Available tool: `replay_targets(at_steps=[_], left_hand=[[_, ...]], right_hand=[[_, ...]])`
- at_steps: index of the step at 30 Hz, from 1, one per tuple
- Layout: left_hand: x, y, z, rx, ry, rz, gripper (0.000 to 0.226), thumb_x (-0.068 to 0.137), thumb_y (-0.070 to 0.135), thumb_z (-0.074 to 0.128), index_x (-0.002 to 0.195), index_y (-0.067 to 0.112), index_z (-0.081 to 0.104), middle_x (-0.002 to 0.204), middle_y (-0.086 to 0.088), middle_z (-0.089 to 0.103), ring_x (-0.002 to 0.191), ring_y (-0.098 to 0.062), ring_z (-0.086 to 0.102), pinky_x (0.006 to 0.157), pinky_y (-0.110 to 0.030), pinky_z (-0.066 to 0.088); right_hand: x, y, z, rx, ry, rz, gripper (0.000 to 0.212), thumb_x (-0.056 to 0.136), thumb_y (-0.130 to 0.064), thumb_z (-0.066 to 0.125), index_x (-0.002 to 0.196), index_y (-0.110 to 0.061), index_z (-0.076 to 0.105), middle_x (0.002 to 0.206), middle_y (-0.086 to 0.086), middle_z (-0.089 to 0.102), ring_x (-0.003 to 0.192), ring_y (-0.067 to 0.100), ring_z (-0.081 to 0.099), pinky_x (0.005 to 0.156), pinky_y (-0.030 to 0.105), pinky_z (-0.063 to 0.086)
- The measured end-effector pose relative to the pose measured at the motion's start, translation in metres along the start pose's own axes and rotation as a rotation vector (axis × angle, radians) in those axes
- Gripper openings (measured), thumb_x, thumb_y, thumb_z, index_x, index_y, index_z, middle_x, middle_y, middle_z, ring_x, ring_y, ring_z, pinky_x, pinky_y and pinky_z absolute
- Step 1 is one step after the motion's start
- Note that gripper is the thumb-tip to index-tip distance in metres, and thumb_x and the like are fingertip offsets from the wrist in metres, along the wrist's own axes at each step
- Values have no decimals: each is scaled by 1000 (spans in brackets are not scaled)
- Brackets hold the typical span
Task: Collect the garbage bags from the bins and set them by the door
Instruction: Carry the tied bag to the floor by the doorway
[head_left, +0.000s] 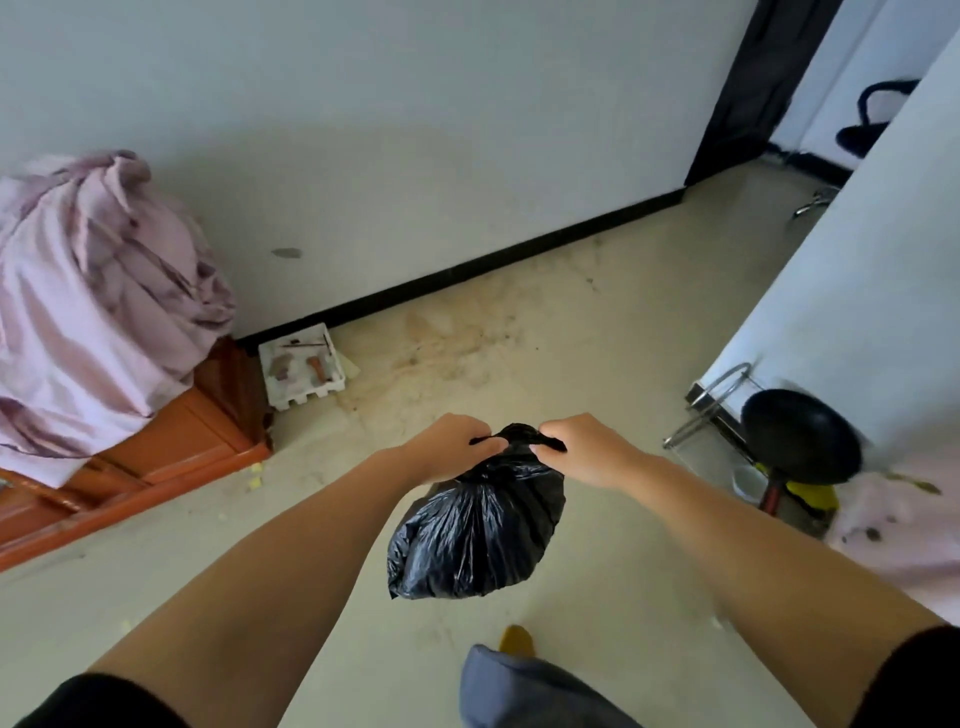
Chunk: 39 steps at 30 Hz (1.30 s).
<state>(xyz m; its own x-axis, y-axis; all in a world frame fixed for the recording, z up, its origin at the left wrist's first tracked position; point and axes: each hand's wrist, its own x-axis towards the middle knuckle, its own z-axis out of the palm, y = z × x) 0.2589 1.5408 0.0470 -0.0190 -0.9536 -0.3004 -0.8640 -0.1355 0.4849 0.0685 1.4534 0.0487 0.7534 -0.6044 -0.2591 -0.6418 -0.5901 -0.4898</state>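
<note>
Holding a black garbage bag (475, 525) up off the floor (597, 364), out in front at about waist height. Left hand (447, 447) pinching one tail of the gathered neck, right hand (589, 449) pinching the other, both clenched tight on the plastic. Looks like tying the knot, probably. Best bet: pull both tails out evenly, cross close to the neck, snug down slowly so thin plastic doesn't rip. Worth keeping the bag hanging free, not dragging. Further out, frying pan (800, 436) on the right, white tray (301, 366) by the wall, pink cloth (93, 291) heaped on an orange cabinet (171, 447) on the left. Dark doorway (753, 93) at far right, likely the drop spot.
</note>
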Motion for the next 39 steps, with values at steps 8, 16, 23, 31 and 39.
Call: replay_targets(at_steps=[8,16,23,31,39], left_hand=[[177,-44,-89,21,-29,10,44,98,42,39,62,19,40,60,1,40,57,-15,38,55,-28,28],[397,-81,-185,132,-97,170,42,99,43,38,63,20,42,60,4,41,55,-10,38,56,-27,30],[556,-69,-257,213,-213,324,41,99,40,38,74,9,48,62,2,42,57,-12,38,54,-24,28],[741,-35,-284,239,-226,398,44,99,41,38,60,21,38,59,3,39,61,-19,41,64,-31,31],[914,50,-298,191,-265,379,41,99,40,40,66,17,43,61,4,41,67,-21,44,63,-30,31]], right_hand=[[164,55,-87,10,7,7,45,94,-30,48,58,-19,25,54,-3,31,50,15,27,51,29,20],[333,132,-179,86,135,132,40,93,-27,49,59,-16,32,56,-1,38,53,16,34,55,31,26],[431,199,-254,115,179,261,36,95,-28,45,61,-21,36,58,-4,42,55,15,39,55,30,27],[519,313,-339,120,190,304,34,96,-27,46,63,-22,39,59,-6,41,53,10,38,52,25,27],[573,452,-446,102,185,373,32,96,-34,45,68,-20,43,67,0,48,65,22,47,62,34,36]])
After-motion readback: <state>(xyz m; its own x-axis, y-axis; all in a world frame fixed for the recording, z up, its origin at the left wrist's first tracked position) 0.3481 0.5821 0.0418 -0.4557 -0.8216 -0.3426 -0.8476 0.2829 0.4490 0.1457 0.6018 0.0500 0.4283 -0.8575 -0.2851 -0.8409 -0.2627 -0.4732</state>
